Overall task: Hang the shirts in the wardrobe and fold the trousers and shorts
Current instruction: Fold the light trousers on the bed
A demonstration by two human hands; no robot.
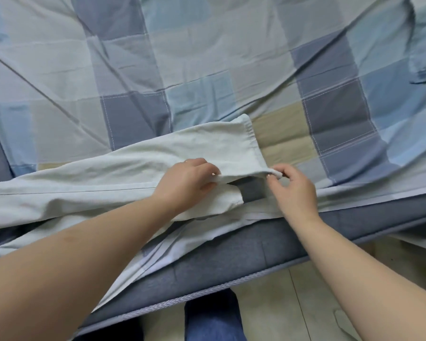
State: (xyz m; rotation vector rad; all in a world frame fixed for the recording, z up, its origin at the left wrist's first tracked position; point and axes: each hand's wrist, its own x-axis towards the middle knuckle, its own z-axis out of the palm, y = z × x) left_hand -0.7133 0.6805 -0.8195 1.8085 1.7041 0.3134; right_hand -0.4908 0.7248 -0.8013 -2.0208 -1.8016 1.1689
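Note:
Pale mint-white trousers lie stretched across the bed from the left edge to the middle, legs pointing right. My left hand pinches the near edge of the upper leg, a little back from its hem. At that hem's near corner my right hand grips the cloth between fingers and thumb. The upper leg is lifted slightly off the lower leg, which lies beneath with its hem end showing.
The bed is covered by a blue, grey and beige checked sheet, rumpled at the far right. The grey mattress edge runs diagonally below my arms. Pale floor tiles and my blue-clad legs lie beneath.

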